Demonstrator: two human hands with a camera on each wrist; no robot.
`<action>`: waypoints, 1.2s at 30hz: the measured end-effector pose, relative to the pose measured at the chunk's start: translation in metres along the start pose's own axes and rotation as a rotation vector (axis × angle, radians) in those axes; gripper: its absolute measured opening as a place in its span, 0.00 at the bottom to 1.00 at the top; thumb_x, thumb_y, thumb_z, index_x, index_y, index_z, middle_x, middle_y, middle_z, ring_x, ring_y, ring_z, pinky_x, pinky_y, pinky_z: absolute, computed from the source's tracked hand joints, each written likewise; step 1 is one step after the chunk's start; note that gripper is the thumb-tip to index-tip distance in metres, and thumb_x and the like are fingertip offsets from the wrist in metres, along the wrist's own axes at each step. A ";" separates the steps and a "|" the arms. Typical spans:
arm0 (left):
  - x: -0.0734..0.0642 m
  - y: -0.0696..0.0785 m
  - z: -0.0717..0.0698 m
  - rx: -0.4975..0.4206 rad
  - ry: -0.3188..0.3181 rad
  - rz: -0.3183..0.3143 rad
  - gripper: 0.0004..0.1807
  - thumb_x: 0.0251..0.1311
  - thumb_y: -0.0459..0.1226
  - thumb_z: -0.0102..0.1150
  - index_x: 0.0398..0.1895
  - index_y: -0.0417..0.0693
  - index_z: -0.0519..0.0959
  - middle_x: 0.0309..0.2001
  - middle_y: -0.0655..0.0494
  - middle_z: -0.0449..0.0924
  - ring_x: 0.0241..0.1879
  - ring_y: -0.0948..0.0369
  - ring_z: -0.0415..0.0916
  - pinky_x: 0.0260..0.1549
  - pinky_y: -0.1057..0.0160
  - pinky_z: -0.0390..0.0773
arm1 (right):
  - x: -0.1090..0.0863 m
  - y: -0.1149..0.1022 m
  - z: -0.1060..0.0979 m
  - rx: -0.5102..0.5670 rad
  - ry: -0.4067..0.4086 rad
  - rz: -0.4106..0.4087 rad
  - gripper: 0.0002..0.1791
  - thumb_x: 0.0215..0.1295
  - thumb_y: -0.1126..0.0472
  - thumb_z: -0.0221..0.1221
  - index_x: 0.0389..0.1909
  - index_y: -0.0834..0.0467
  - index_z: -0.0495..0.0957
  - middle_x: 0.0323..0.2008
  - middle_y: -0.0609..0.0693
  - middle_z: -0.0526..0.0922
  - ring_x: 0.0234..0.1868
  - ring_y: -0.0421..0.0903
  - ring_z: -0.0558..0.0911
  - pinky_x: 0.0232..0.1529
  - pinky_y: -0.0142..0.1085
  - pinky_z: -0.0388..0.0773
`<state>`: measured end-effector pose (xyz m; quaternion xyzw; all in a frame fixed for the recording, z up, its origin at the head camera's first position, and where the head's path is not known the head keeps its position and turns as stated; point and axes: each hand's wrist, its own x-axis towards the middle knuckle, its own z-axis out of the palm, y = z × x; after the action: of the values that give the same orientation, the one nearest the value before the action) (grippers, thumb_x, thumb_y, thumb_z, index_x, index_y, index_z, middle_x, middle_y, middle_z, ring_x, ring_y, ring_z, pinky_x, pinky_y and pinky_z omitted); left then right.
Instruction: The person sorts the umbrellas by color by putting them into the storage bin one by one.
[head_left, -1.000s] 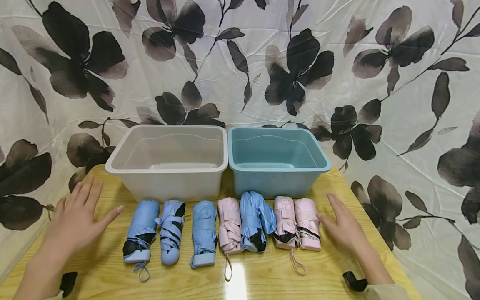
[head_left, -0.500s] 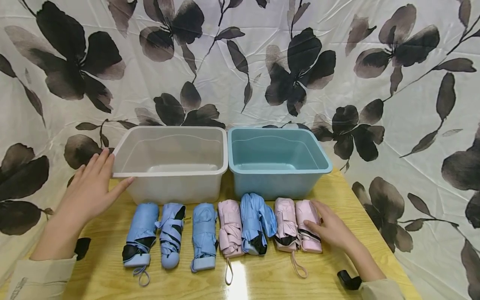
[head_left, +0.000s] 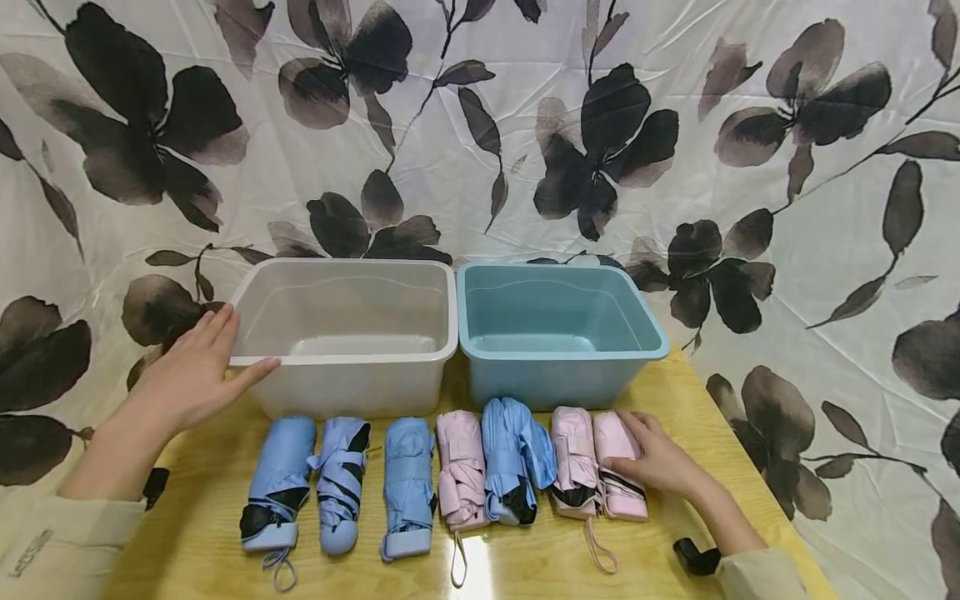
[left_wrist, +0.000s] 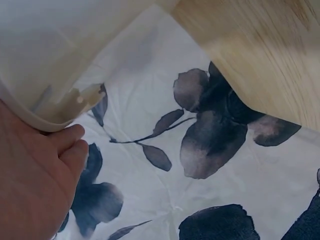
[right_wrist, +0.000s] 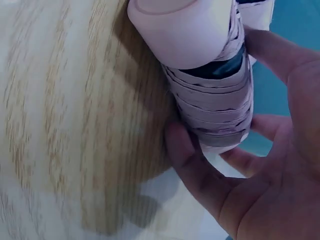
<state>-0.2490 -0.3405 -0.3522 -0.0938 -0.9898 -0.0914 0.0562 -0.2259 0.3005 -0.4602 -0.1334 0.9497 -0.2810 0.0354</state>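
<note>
My right hand holds the pink folded umbrella at the right end of a row on the table. In the right wrist view, thumb and fingers curve round its sides, and its pale end cap points away from the palm. My left hand rests at the front left corner of the cream bin, fingers along its side and thumb on the front rim. In the left wrist view, that hand lies against the bin's rim. A second pink umbrella lies right beside the held one.
A blue bin stands against the cream one. Further left lie another pink umbrella and several blue ones, such as the leftmost blue umbrella. Floral cloth hangs behind the wooden table.
My left hand has moved forward and right to the cream bin's corner. My right hand has come in leftward from beside the row and taken hold of the end pink umbrella.
</note>
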 end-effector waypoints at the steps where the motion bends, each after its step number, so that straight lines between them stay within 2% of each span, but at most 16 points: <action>1: 0.000 -0.001 0.001 -0.003 -0.004 -0.001 0.57 0.74 0.65 0.44 0.79 0.23 0.42 0.80 0.25 0.37 0.79 0.30 0.36 0.68 0.23 0.49 | 0.000 0.001 0.001 0.005 0.000 -0.001 0.53 0.61 0.44 0.73 0.78 0.67 0.60 0.69 0.76 0.63 0.66 0.74 0.71 0.64 0.69 0.69; 6: 0.002 -0.003 0.002 -0.012 0.003 0.002 0.57 0.74 0.65 0.46 0.79 0.24 0.43 0.81 0.27 0.38 0.80 0.32 0.37 0.66 0.23 0.51 | 0.003 0.005 0.003 0.030 0.024 -0.024 0.53 0.58 0.46 0.76 0.77 0.67 0.62 0.66 0.74 0.66 0.65 0.72 0.73 0.64 0.68 0.70; 13: -0.001 -0.007 0.004 -0.032 0.033 0.017 0.56 0.74 0.64 0.47 0.79 0.23 0.43 0.80 0.26 0.40 0.80 0.32 0.36 0.69 0.26 0.50 | 0.006 0.006 0.009 0.117 0.089 -0.039 0.50 0.51 0.51 0.81 0.71 0.66 0.69 0.62 0.68 0.66 0.59 0.63 0.74 0.61 0.62 0.72; 19: 0.000 -0.006 0.005 -0.050 0.049 0.030 0.56 0.74 0.64 0.48 0.79 0.23 0.44 0.80 0.25 0.41 0.80 0.32 0.37 0.72 0.29 0.48 | 0.003 0.007 0.011 0.156 0.132 -0.016 0.50 0.47 0.54 0.83 0.69 0.64 0.70 0.61 0.67 0.65 0.59 0.64 0.73 0.60 0.61 0.71; 22: 0.000 -0.004 0.005 -0.053 0.052 0.030 0.56 0.74 0.64 0.48 0.79 0.23 0.44 0.80 0.25 0.42 0.80 0.31 0.39 0.73 0.30 0.48 | 0.000 0.007 0.011 0.193 0.149 0.011 0.51 0.46 0.54 0.83 0.70 0.63 0.69 0.62 0.66 0.64 0.57 0.63 0.74 0.56 0.55 0.75; 25: -0.001 -0.004 0.005 -0.054 0.055 0.031 0.56 0.74 0.63 0.48 0.79 0.22 0.44 0.80 0.24 0.42 0.79 0.31 0.39 0.73 0.29 0.48 | -0.004 0.008 0.010 0.255 0.175 0.038 0.51 0.47 0.57 0.83 0.71 0.63 0.67 0.63 0.67 0.62 0.54 0.64 0.76 0.48 0.45 0.79; 29: -0.002 -0.004 0.006 -0.052 0.060 0.035 0.56 0.74 0.63 0.48 0.78 0.22 0.45 0.79 0.23 0.42 0.79 0.30 0.39 0.72 0.29 0.49 | -0.010 0.005 0.007 0.307 0.234 0.054 0.51 0.48 0.61 0.82 0.71 0.63 0.66 0.65 0.67 0.59 0.52 0.66 0.78 0.40 0.36 0.80; 33: -0.001 -0.005 0.006 -0.046 0.059 0.037 0.56 0.74 0.63 0.48 0.78 0.21 0.44 0.79 0.23 0.42 0.79 0.30 0.39 0.72 0.28 0.49 | -0.017 -0.001 0.002 0.310 0.313 0.053 0.50 0.49 0.63 0.82 0.72 0.61 0.66 0.66 0.64 0.58 0.53 0.66 0.76 0.43 0.32 0.78; 36: 0.001 -0.005 0.007 -0.043 0.053 0.037 0.56 0.74 0.63 0.48 0.78 0.22 0.44 0.79 0.23 0.41 0.79 0.30 0.38 0.72 0.28 0.48 | -0.020 -0.006 -0.004 0.340 0.375 0.023 0.49 0.49 0.66 0.81 0.72 0.61 0.66 0.65 0.62 0.58 0.56 0.68 0.77 0.44 0.29 0.78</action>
<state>-0.2514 -0.3440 -0.3601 -0.1110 -0.9838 -0.1142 0.0821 -0.2059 0.3033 -0.4533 -0.0605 0.8802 -0.4562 -0.1162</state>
